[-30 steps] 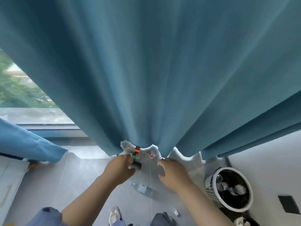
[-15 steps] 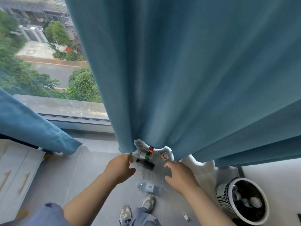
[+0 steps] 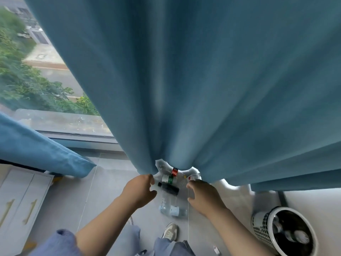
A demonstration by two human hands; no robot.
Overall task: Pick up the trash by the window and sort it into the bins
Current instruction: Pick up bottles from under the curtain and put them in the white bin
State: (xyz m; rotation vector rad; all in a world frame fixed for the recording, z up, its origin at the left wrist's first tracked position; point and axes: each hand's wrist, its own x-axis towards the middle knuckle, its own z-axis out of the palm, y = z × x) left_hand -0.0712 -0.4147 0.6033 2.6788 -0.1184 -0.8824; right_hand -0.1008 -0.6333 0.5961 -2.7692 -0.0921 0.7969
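Fingers (image 3: 151, 179) of your left hand (image 3: 139, 191) curl up against the hem of the blue curtain (image 3: 203, 89); I cannot tell whether they pinch it. Your right hand (image 3: 204, 196) is loosely bent and released, holding nothing, just under the curtain's edge. Between your hands the trash lies on the floor (image 3: 103, 191): a black-labelled clear bottle (image 3: 168, 189), a white-labelled clear bottle (image 3: 172, 209) nearer your shoe (image 3: 170, 232), and green- and red-banded bottles (image 3: 169, 179) at the hem. The white mesh bin (image 3: 262, 228) stands well apart on your right, with bottles inside.
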